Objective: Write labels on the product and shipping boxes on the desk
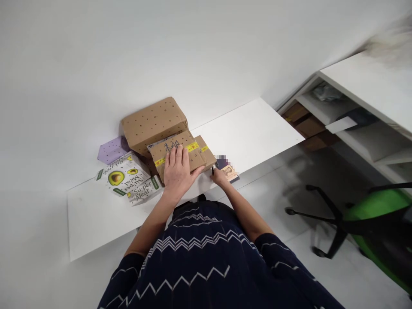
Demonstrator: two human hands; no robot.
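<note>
My left hand (177,167) lies with its fingers spread on a flat cardboard box (188,148) that has yellow tape and black handwriting. Under its right side another taped box (207,155) shows. My right hand (219,176) is closed around a thin dark pen (213,171), just right of the boxes. Beside that hand lie a dark booklet and a card with a picture (229,172). A larger dotted cardboard box (154,122) stands behind the flat ones. To the left is a white avocado-print package (124,176).
A purple dotted item (112,150) rests by the wall at the left. The white tabletop (247,128) is long and narrow. White shelving (347,103) stands at the right, with a green and black chair (376,210) below it.
</note>
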